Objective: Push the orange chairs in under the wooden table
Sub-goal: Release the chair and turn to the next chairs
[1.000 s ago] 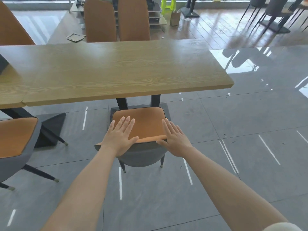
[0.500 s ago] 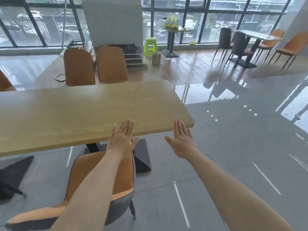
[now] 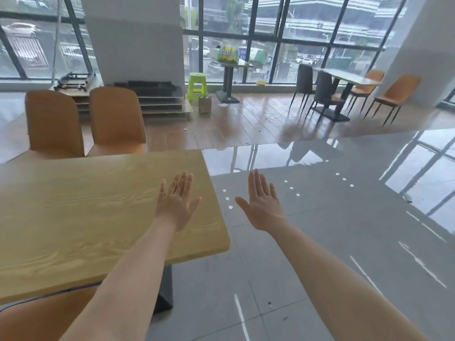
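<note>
- Fingers (image 3: 182,183) of left hand (image 3: 176,205) and right hand (image 3: 262,203): extended, loosely together, holding nothing.
- Orange chair (image 3: 37,318): low, bottom left, partly under table (image 3: 73,217), apart from both hands.
- Grey tiled floor (image 3: 320,242); windows (image 3: 295,33) behind.

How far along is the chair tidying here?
Done: the near orange chair sits partly under the wooden table. In hand: nothing; the left hand and right hand are open and empty. Left: can't tell; two far chairs already stand against the table.
</note>
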A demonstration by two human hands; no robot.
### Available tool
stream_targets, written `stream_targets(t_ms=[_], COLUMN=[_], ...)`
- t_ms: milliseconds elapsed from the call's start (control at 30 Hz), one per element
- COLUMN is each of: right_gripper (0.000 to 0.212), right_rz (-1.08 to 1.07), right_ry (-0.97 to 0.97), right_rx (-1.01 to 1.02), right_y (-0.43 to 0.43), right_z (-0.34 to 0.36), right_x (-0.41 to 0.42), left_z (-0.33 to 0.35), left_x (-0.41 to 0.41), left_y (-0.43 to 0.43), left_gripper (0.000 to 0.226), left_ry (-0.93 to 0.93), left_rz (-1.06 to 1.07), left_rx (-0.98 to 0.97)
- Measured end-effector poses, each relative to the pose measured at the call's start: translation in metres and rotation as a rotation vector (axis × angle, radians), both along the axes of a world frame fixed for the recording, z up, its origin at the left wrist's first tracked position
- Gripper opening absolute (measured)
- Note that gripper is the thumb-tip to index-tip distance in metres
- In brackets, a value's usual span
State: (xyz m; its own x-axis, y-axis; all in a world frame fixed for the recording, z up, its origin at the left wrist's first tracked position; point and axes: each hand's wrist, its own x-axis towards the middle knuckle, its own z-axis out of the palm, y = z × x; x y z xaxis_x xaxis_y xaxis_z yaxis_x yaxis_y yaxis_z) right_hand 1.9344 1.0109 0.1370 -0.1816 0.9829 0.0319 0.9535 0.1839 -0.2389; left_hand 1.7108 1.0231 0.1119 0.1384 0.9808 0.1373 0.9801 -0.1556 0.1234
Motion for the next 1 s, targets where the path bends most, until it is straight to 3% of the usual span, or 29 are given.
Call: stream_targets(t_ms=[433,733,1000], right_gripper=[0.071,0.071,0.074], right_rz=[0.089,0.312,0.485], right_ry=[-0.077,-0.054,-0.064], right_rx=[0.023,0.016,0.016], right_y=[0.278,0.478,0.648], right_z=[0.003,-0.018,-0.008], right_x=[0.086,0.097,0.09], left_z=[-0.017,-0.039,-0.009], left_x=[0.085,0.103,0.112], left_y=[0.261,0.407,0.527], left_gripper=[0.063,0.063,0.065], left_ry=[-0.089,-0.017,0.017], left_rz=[0.08,0.291,0.537], left_rx=[0.061,0.03,0.033])
